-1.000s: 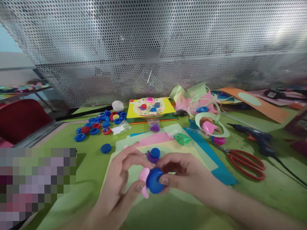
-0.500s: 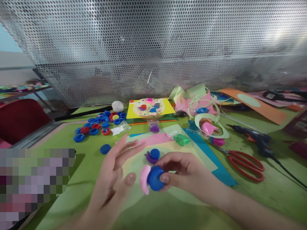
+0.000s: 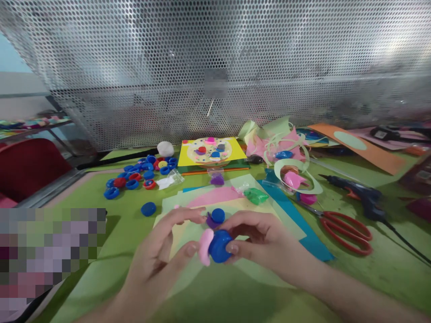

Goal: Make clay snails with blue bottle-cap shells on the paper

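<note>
My right hand [image 3: 259, 240] pinches a blue bottle cap [image 3: 218, 246] with a lump of pink clay [image 3: 204, 246] stuck to its left side. My left hand [image 3: 158, 255] has its thumb tip against the pink clay and its fingers curved over the top. Both hands hover over pale yellow and green paper sheets [image 3: 188, 229] on the green table [image 3: 111, 233]. Just behind them a second blue cap [image 3: 217, 215] sits on a purple clay piece [image 3: 210, 220].
A pile of blue and red caps [image 3: 138, 175] and a white ball [image 3: 165, 148] lie at the back left. A yellow card with a decorated disc [image 3: 210, 151], paper scraps [image 3: 279, 139], red scissors [image 3: 346, 229] and a glue gun [image 3: 360, 195] fill the right. A perforated metal screen [image 3: 215, 67] stands behind.
My left hand, which had opened and drawn away half a second ago, has come back so its thumb touches the pink clay. The cap rose slightly in my right hand.
</note>
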### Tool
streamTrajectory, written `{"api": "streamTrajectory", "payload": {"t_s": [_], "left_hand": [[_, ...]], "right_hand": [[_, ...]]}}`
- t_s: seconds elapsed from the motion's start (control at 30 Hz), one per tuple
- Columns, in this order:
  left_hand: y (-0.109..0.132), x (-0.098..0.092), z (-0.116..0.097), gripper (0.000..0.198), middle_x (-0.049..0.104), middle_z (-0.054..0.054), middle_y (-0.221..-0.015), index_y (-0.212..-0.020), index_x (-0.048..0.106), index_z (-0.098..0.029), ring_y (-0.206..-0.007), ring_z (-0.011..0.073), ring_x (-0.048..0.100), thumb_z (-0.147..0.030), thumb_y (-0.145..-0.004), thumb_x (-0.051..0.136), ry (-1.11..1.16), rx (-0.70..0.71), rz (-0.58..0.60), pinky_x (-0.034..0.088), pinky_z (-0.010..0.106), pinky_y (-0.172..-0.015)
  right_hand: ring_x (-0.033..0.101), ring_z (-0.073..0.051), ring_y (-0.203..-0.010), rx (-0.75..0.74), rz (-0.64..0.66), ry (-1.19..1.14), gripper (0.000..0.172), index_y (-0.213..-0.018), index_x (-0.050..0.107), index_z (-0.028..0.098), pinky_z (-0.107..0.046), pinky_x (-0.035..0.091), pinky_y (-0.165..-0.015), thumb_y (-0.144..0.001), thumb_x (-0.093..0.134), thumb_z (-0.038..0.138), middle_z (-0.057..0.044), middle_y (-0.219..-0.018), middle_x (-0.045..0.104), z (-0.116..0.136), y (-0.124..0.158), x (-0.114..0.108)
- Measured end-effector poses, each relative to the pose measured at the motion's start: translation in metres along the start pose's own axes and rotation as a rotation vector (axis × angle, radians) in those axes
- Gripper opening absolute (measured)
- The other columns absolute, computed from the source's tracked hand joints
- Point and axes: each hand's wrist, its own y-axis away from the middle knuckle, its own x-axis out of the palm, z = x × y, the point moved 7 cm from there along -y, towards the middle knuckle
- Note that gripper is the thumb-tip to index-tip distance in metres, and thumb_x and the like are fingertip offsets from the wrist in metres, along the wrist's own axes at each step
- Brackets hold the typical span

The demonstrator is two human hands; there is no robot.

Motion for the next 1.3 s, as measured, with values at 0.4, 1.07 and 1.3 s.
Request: {"api": "streamTrajectory", "payload": {"t_s": [0.4,1.07,1.3], "left_hand": [[0.012,0.022,0.012,0.042,0.046,-0.002,-0.065,-0.066,0.052,-0.022,-0.062,0.0142,0.048,-0.044,-0.095,0.031,-0.077,-0.111,0.271,0.037,0.026,-0.056],[0.011,0.017,0.02,0.04,0.042,-0.003,-0.054,-0.062,0.046,-0.023,-0.048,0.0135,0.04,-0.037,-0.096,0.03,-0.084,-0.178,0.119,0.033,0.026,-0.044],[0.009,0.017,0.007,0.029,0.046,-0.002,-0.057,-0.066,0.043,-0.023,-0.058,0.016,0.045,-0.02,-0.092,0.032,-0.203,0.078,0.13,0.039,0.03,-0.057]], "right_hand": [[0.064,-0.009,-0.06,0.08,0.004,0.053,0.033,-0.078,0.066,0.016,-0.02,0.057,-0.059,-0.057,0.083,0.034,0.003,-0.071,0.065,-0.007,0.0,0.001],[0.062,-0.01,-0.07,0.142,-0.077,-0.046,0.042,-0.075,0.063,0.016,-0.024,0.059,-0.061,-0.046,0.088,0.034,0.002,-0.074,0.063,-0.009,-0.005,-0.004],[0.06,-0.009,-0.066,0.187,-0.042,-0.079,0.043,-0.069,0.057,0.016,-0.023,0.058,-0.06,-0.043,0.089,0.03,0.005,-0.067,0.059,-0.013,-0.002,0.0]]}}
